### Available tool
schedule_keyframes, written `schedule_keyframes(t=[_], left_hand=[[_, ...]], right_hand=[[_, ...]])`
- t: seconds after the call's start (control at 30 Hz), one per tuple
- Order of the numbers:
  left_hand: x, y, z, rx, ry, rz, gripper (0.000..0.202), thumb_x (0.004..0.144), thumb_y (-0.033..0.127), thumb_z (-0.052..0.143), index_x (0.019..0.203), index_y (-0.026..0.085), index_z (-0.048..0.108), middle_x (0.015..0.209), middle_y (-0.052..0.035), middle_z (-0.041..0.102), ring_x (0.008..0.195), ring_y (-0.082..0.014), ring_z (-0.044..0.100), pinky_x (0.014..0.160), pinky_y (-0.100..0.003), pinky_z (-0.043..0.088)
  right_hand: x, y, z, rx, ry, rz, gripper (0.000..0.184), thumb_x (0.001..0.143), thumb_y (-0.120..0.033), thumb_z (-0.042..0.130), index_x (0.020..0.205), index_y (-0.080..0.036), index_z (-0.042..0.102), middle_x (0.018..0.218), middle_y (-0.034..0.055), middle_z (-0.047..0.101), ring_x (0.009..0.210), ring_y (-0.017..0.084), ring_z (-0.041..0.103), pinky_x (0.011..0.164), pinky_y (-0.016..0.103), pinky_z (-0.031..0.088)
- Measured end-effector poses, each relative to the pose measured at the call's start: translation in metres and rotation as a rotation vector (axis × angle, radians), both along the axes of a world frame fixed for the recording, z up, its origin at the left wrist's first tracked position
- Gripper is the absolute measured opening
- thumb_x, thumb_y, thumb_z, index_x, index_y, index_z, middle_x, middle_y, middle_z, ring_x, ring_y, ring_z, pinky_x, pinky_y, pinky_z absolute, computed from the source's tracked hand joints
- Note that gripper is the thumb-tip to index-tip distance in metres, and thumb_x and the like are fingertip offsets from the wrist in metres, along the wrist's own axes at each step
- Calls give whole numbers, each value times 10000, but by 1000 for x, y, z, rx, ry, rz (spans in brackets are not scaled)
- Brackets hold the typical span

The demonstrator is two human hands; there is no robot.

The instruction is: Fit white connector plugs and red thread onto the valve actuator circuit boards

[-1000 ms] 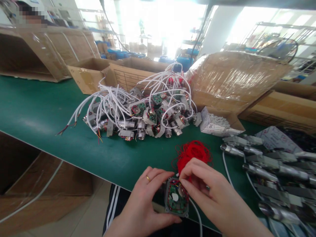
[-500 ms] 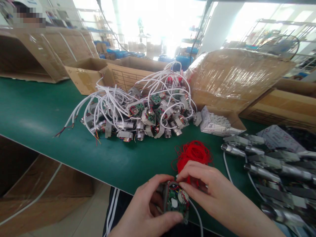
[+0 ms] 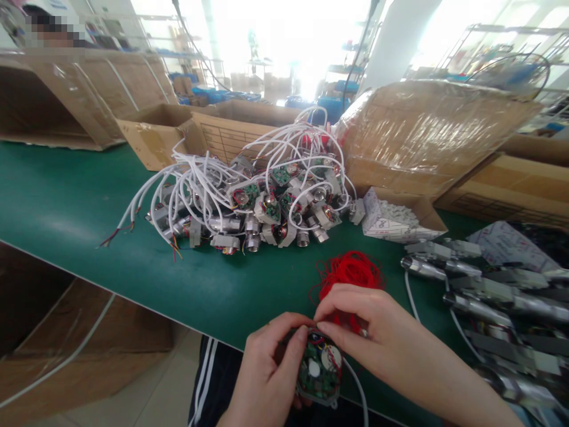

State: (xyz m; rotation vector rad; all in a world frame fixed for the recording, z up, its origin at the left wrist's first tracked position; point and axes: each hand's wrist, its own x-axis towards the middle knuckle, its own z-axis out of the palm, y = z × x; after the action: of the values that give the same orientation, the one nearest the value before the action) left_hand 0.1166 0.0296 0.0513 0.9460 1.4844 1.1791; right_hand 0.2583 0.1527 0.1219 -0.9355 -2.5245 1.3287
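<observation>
My left hand (image 3: 267, 373) is wrapped round a small grey housing with a green circuit board (image 3: 319, 370) inside, held over the near edge of the green table (image 3: 66, 207). My right hand (image 3: 373, 332) pinches at the top of that board with thumb and forefinger, where thin red wires show. A white cable (image 3: 358, 391) hangs from the housing. Just behind my fingers lies a tangle of red thread (image 3: 351, 270).
A heap of similar modules with white cables (image 3: 253, 190) fills the table's middle. Metal cylindrical parts (image 3: 489, 290) lie in a row at the right. A small white box (image 3: 391, 219) and large cardboard boxes (image 3: 427, 136) stand behind. Another person sits far left.
My left hand has shifted its grip, its fingers now curled over the housing's left and top. The housing has tilted and dropped slightly toward me. My right hand keeps pinching at its top.
</observation>
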Motion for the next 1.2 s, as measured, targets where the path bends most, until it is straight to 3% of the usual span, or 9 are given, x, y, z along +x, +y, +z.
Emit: schedule_keyframes(t=[0.43, 0.7, 0.9, 1.0, 1.2], left_hand=[[0, -1, -1, 22, 41, 8, 334, 1022, 468, 511, 1010, 224, 738, 807, -8, 659, 523, -108, 617, 412, -130, 476], [-2, 0, -1, 8, 13, -23, 338, 1022, 484, 506, 1093, 239, 729, 885, -17, 694, 497, -116, 631, 394, -161, 492], [-3, 0, -1, 44, 97, 2, 293, 1015, 420, 531, 1021, 226, 749, 838, -16, 686, 638, -137, 648, 501, -145, 515], [-3, -1, -1, 31, 58, -11, 327, 1019, 436, 506, 1039, 211, 742, 830, -14, 663, 539, -117, 609, 409, -145, 471], [-2, 0, 0, 54, 103, 4, 287, 1011, 369, 515, 1026, 205, 751, 819, -11, 690, 575, -114, 638, 476, -128, 499]], right_hand=[[-13, 1, 4, -8, -85, 33, 246, 828, 34, 678, 715, -184, 682, 715, -44, 626, 681, 134, 596, 614, 225, 401], [-9, 8, 4, -26, -60, 39, 200, 907, -90, 632, 748, -200, 684, 698, -48, 635, 657, 131, 575, 581, 221, 391], [-12, 10, 3, -32, -106, 75, 198, 864, -56, 658, 731, -200, 684, 686, -57, 645, 648, 121, 594, 581, 215, 392], [-14, 12, 2, -38, -136, 96, 179, 848, -65, 668, 729, -196, 690, 669, -56, 640, 634, 122, 601, 559, 214, 384], [-17, 15, -1, -68, -193, 116, 140, 836, -108, 686, 732, -202, 686, 657, -62, 640, 620, 119, 603, 537, 218, 381]])
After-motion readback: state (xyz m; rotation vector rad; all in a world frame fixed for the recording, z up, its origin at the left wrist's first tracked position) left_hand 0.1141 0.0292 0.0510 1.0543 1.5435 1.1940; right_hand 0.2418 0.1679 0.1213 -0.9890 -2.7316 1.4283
